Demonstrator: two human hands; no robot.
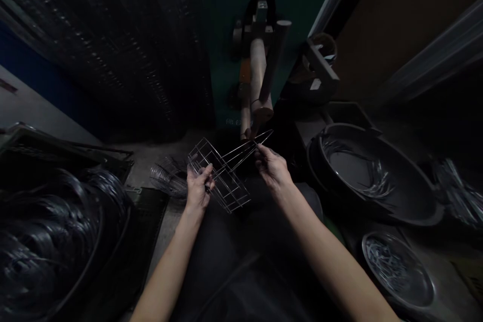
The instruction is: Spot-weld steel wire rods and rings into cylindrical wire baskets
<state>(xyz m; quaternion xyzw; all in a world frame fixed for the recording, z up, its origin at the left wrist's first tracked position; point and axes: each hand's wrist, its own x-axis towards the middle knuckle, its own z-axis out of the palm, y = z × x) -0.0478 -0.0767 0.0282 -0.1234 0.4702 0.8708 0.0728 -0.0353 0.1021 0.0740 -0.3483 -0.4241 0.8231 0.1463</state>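
My left hand (199,183) is closed around the left side of a small wire rack (226,176), a grid of thin metal rods tilted in the air. Longer bent wires (245,152) run from the rack up toward the right. At those wires, my right hand (272,163) pinches with thumb and forefinger near their far end. Just beyond the wires stand the pale cylindrical arms of a machine (258,75), one above the other. The wires reach the lower arm's tip; whether they touch it I cannot tell.
On the left, a dark crate (22,146) holds coiled wire pieces (49,241). A wire bundle (169,176) lies on the floor. To the right are a large black basin (415,196) with wire rings (377,181) and a metal bowl (420,282) of small metal pieces (388,266).
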